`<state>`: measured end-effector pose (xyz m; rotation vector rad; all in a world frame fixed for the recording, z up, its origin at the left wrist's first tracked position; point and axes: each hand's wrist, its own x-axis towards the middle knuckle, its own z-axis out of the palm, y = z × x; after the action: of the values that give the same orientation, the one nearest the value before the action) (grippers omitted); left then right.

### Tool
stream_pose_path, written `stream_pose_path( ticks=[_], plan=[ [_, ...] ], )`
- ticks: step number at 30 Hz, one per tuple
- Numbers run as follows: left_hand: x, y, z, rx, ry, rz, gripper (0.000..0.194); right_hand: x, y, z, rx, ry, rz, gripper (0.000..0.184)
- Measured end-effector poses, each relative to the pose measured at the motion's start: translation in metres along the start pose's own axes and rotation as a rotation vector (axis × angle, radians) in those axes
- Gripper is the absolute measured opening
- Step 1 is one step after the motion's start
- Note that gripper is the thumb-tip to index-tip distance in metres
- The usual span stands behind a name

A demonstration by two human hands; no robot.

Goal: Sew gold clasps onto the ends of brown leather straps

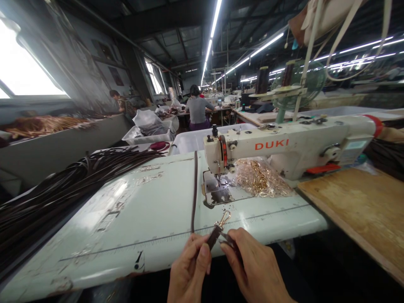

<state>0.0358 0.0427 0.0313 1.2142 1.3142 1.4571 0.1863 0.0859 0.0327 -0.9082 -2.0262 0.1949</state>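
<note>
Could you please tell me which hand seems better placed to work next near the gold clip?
Probably the right hand: it holds what looks like a metal-tipped tool beside the dark strap, which the left hand grips.

Gold clasp (224,219) on dark strap (214,237) in the left fingers (203,255)

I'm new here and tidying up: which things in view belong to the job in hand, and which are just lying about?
Likely the job:
dark strap with gold clasp, in left hand
small item in right hand, partly hidden
clear bag of gold metal pieces
bundle of dark straps
sewing machine, probably

Seemingly lying about:
maroon coil
brown board
</note>
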Motion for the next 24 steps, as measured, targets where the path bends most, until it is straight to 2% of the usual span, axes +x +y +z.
stream_pose_path(
  ticks=[5,14,19,24],
  plan=[
    [-0.0011,0.0011,-0.0003,-0.025,0.019,0.015,0.025,-0.0007,-0.0008,-0.003,0.021,-0.055,-0.009,0.012],
    [-0.0051,0.0073,0.0054,-0.073,0.028,0.032,0.023,0.0006,-0.0019,-0.0015,0.027,-0.014,-0.011,0.008],
    [-0.0054,0.0055,0.0073,-0.063,0.034,0.053,0.035,0.0036,-0.0013,0.001,0.058,0.006,-0.034,0.009],
    [-0.0057,0.0066,0.0064,-0.068,0.028,0.014,0.03,0.0037,-0.0002,0.0044,0.165,0.03,-0.01,0.007]
  ],
)
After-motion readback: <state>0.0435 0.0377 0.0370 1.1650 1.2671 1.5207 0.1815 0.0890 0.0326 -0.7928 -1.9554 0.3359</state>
